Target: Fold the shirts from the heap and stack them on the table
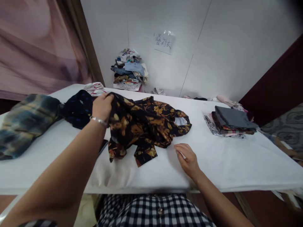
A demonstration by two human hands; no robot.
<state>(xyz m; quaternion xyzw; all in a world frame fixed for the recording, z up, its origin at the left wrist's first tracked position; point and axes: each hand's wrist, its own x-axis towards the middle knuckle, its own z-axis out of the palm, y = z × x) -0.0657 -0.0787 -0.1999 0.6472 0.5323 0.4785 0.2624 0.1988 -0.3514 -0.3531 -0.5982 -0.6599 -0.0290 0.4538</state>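
A dark shirt with a gold and brown floral print [149, 121] lies across the middle of the white table, rumpled, its collar toward the right. My left hand [103, 107], with a bracelet at the wrist, is closed on the shirt's left end and lifts it a little. To the right of the shirt's lower edge, my right hand [188, 159] hovers over the tabletop with its fingers curled and thumb near them. No cloth shows in it, and it appears apart from the shirt. Part of a dark flat object [103, 146] shows beneath my left forearm.
On the right lies a stack of folded clothes [233, 121], a grey piece on top. Plaid cloth [30, 124] and a dark navy garment [79, 108] lie left. A tall clothes pile [130, 69] stands behind the white table [224, 170], below a handwritten sign [164, 42] on the wall.
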